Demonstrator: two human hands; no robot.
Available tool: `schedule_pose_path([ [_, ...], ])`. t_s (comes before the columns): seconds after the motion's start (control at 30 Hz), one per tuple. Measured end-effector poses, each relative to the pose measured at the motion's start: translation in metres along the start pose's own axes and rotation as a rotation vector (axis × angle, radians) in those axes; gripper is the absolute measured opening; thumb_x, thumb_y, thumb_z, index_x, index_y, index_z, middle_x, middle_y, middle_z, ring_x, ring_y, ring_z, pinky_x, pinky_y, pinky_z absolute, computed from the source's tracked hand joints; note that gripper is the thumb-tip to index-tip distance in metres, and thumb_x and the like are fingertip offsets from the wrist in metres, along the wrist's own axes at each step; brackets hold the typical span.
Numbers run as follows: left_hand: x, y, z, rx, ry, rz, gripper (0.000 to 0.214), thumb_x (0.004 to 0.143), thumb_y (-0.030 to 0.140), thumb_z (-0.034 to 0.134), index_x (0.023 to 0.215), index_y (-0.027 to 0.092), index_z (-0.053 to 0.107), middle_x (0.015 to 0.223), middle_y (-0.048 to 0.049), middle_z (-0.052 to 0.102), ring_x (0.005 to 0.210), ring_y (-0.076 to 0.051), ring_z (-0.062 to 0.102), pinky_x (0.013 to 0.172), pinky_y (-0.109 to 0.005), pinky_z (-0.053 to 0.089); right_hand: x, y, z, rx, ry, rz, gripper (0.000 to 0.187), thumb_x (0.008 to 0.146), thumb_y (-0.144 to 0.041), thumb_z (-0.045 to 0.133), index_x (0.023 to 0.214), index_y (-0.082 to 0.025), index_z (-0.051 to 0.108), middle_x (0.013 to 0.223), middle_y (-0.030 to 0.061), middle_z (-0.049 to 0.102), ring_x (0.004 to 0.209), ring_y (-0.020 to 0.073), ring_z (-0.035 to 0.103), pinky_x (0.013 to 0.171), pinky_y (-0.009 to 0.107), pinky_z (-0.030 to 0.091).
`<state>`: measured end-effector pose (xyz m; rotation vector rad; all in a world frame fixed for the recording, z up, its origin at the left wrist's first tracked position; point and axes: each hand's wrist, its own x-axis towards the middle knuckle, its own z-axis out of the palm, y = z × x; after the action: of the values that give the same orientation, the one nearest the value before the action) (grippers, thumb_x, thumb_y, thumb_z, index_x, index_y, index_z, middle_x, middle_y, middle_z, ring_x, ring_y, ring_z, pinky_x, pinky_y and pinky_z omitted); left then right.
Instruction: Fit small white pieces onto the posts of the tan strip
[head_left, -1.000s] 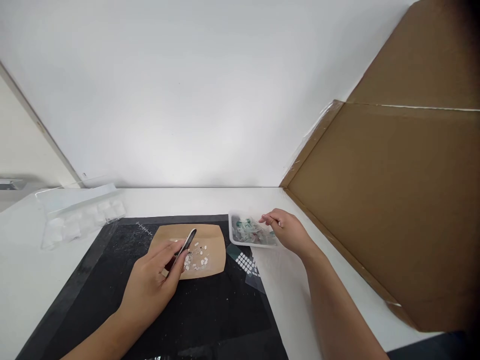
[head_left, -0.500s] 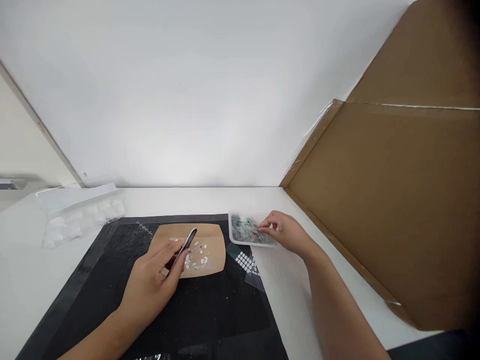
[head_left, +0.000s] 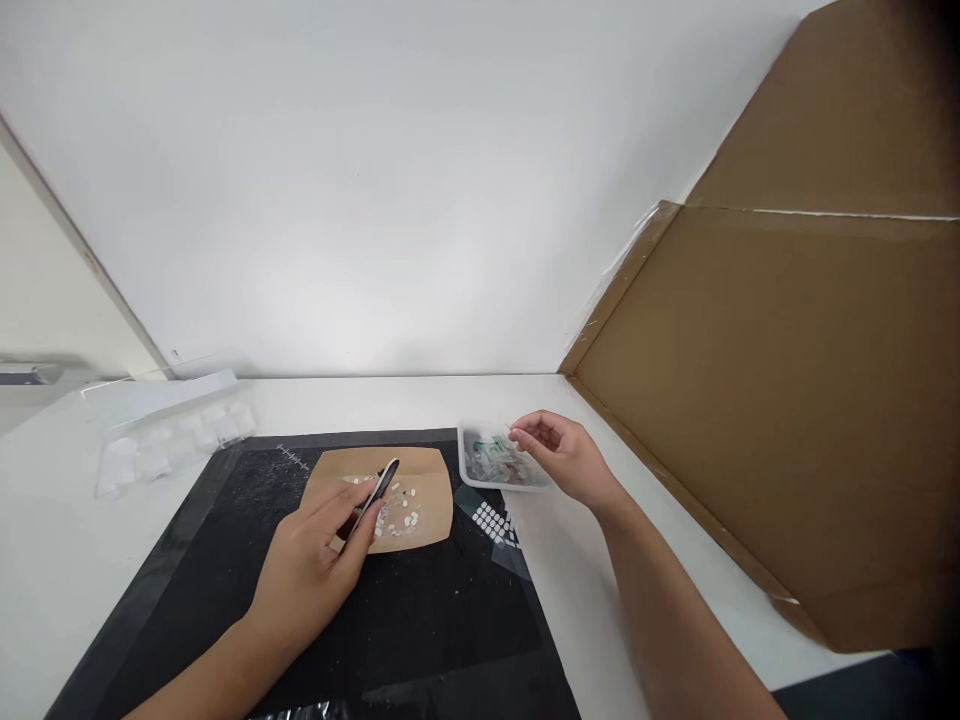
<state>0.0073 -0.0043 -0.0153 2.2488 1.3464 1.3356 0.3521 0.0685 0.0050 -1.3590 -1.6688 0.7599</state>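
My left hand (head_left: 311, 565) is closed around a slim, dark, long object with a pale rim (head_left: 377, 493), its rounded end pointing up and away. Below it lies a brown paper tray (head_left: 427, 475) scattered with small white pieces (head_left: 411, 520). Over the right edge of a white plastic tray (head_left: 517, 487), my right hand (head_left: 566, 455) has thumb and forefinger pinched together. A tiny pale thing seems to stick out at the fingertips, too small to name. Inside that tray are clear and greenish plastic bits (head_left: 495, 455).
A black mat (head_left: 442, 640) covers the white table (head_left: 390, 400). A sheet of white stickers (head_left: 491, 522) lies by the mat's right edge. A clear plastic pack (head_left: 176, 440) sits at left, with a thin clear branched strip (head_left: 292, 457) nearby. Cardboard (head_left: 787, 400) stands at right.
My right hand has lifted slightly out of the plastic tray, its fingers turned more upward. My left hand still holds the dark object in nearly the same place. The view has shifted slightly.
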Motion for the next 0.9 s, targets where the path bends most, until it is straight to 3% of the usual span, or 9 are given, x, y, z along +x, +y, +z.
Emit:
schedule_pose_path([
  [0.1,-0.001,-0.002,0.001,0.009,0.006,0.011,0.02,0.101,0.029,0.065,0.116,0.02,0.075,0.103,-0.0036,0.079,0.067,-0.012,0.073,0.072,-0.025,0.06,-0.003,-0.01,0.014,0.215,-0.025,0.006,0.039,0.089,-0.056,0.076,0.099,-0.02,0.068,0.091,0.0067,0.072,0.083,0.0205,0.068,0.071,0.032,0.054],
  [0.5,-0.002,-0.005,0.002,-0.001,0.007,0.028,0.02,0.101,0.026,0.065,0.118,0.023,0.074,0.098,-0.0006,0.079,0.07,-0.012,0.072,0.075,-0.023,0.058,-0.025,-0.039,0.066,0.607,-0.276,-0.036,0.025,0.097,-0.046,0.072,0.097,-0.022,0.065,0.083,0.0013,0.064,0.073,0.0129,0.057,0.06,0.025,0.04],
  [0.63,-0.003,-0.005,0.003,-0.006,-0.003,0.046,0.021,0.101,0.024,0.065,0.12,0.024,0.073,0.1,-0.0002,0.078,0.069,-0.011,0.071,0.073,-0.023,0.058,-0.029,-0.042,0.073,0.633,-0.308,-0.02,0.022,0.097,-0.042,0.074,0.098,-0.022,0.065,0.08,-0.0002,0.063,0.074,0.013,0.061,0.065,0.026,0.046],
  [0.77,-0.003,-0.004,0.005,-0.005,0.009,0.061,0.022,0.1,0.022,0.065,0.121,0.024,0.073,0.094,0.0,0.077,0.07,-0.011,0.071,0.074,-0.023,0.058,-0.033,-0.045,0.078,0.632,-0.3,-0.035,0.026,0.095,-0.037,0.076,0.114,-0.024,0.065,0.087,-0.0015,0.062,0.077,0.0125,0.066,0.075,0.029,0.053],
  [0.9,-0.006,-0.003,0.007,-0.022,0.005,0.052,0.022,0.1,0.023,0.066,0.12,0.022,0.074,0.105,-0.004,0.078,0.07,-0.012,0.073,0.071,-0.023,0.059,-0.039,-0.05,0.089,0.612,-0.284,-0.081,0.018,0.096,-0.035,0.075,0.106,-0.022,0.068,0.084,-0.0012,0.064,0.076,0.0125,0.068,0.074,0.027,0.055],
])
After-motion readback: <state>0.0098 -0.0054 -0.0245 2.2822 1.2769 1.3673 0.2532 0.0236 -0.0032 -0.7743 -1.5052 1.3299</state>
